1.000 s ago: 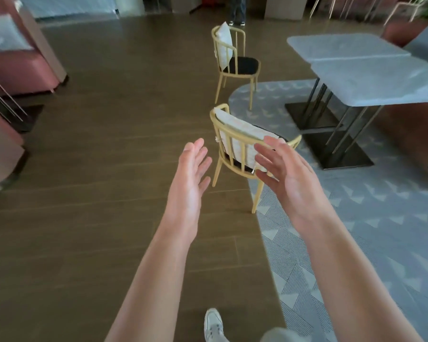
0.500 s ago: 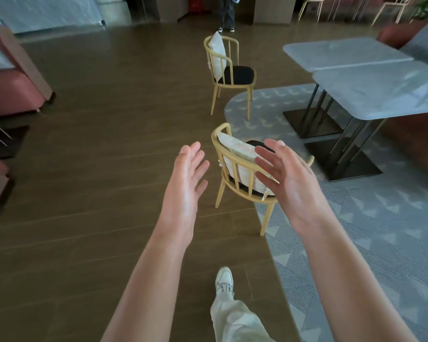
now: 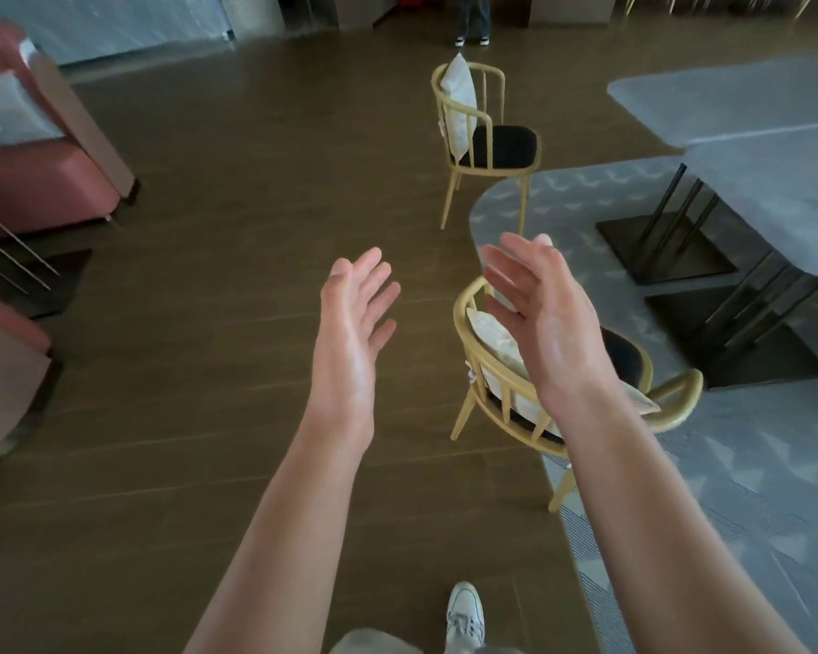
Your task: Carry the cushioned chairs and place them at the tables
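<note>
The near chair (image 3: 506,398) stood at the rug's (image 3: 728,488) edge, back toward the person, short of the tables (image 3: 747,134); a second chair (image 3: 487,134) stood farther off on the wood floor (image 3: 209,323). Its curved yellow frame looked stiff and fairly light, best gripped on the top rail or armrests, since the loose white cushion (image 3: 497,342) against the back would give and could slip out when tilted. The left hand (image 3: 355,332) and right hand (image 3: 544,323) were raised above it, fingers spread, holding nothing, touching nothing. A white shoe (image 3: 464,616) showed below.
</note>
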The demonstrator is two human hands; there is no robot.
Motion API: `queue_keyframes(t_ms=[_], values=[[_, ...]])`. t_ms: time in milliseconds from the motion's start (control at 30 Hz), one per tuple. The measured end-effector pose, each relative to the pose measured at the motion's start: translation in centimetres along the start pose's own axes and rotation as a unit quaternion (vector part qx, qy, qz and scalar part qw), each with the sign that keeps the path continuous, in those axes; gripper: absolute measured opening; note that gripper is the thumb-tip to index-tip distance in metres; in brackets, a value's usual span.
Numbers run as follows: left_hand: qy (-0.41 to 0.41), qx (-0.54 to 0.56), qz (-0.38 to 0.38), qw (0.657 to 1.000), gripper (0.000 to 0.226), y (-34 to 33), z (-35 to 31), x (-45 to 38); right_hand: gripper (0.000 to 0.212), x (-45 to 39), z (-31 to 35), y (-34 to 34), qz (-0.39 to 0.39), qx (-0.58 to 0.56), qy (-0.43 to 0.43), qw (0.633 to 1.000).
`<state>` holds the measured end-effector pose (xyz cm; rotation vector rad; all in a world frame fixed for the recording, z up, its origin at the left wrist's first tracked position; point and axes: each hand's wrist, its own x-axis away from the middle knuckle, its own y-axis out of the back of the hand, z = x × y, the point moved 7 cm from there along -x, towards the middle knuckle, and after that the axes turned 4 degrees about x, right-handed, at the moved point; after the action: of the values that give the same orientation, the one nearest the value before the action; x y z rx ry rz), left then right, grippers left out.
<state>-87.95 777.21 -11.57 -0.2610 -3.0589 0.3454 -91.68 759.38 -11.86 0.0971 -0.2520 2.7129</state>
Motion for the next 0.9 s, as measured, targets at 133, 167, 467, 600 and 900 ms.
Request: queue_keyframes(t_ms=[133, 167, 467, 600, 900], values=[[0.002, 0.012, -0.013, 1.000, 0.071, 1.8, 0.5, -4.4, 0.060, -4.3, -0.1, -2.4, 0.015, 0.008, 0.001, 1.000], [0.005, 0.018, -0.013, 1.000, 0.071, 2.2, 0.8, -5.8, 0.060, -5.6, -0.3, -2.9, 0.016, 0.009, 0.000, 1.000], [0.077, 0.033, 0.044, 0.995, 0.072, 3.2, 4.5, -20.3, 0.054, -15.9, -2.4, -4.9, -0.078, 0.029, -0.009, 0.996], [0.111, 0.022, 0.091, 0.989, 0.070, 2.2, 5.5, -26.6, 0.057, -19.2, -2.9, -5.1, -0.137, 0.012, -0.008, 0.991], [0.185, 0.009, 0.245, 0.952, 0.065, -5.7, 9.3, -31.3, 0.042, -18.7, -4.1, 0.2, -0.312, -0.019, -0.017, 0.950]])
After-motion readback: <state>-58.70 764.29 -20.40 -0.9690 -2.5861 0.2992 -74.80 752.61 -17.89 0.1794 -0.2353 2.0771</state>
